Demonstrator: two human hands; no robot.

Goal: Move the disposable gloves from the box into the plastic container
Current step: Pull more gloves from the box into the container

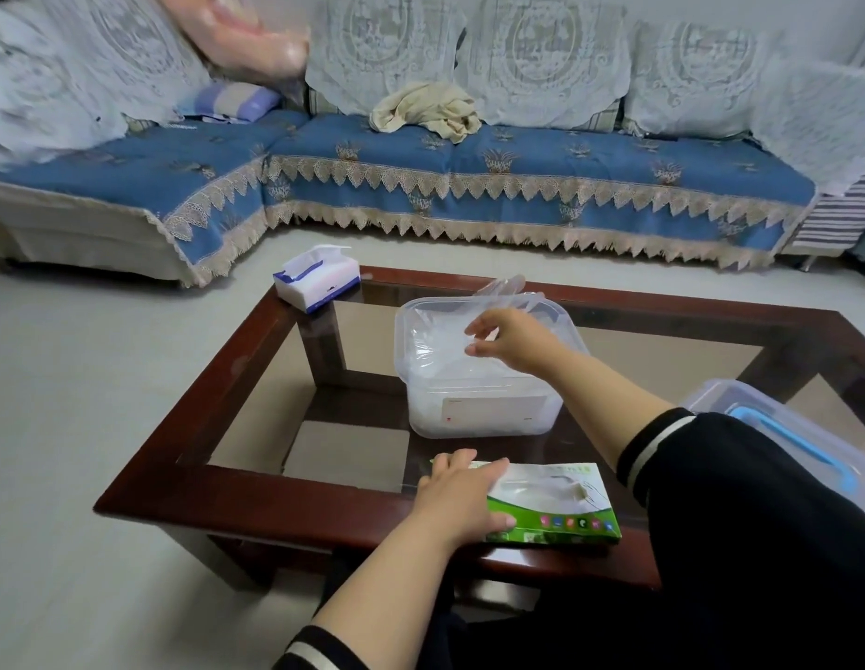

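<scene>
A green and white glove box (561, 505) lies flat at the table's near edge. My left hand (462, 495) rests on the box's left end, thumb against its front side. Behind it stands a clear plastic container (479, 408) with thin gloves lying inside. My right hand (510, 338) hovers over the container's opening and pinches a clear disposable glove (510, 290), whose fingers stick up past the far rim.
The glass-topped wooden coffee table (218, 408) carries a white and blue tissue pack (317, 278) at its far left corner. A clear storage bin with a blue handle (798, 442) sits at the right. A blue-covered sofa (517, 162) runs behind the table.
</scene>
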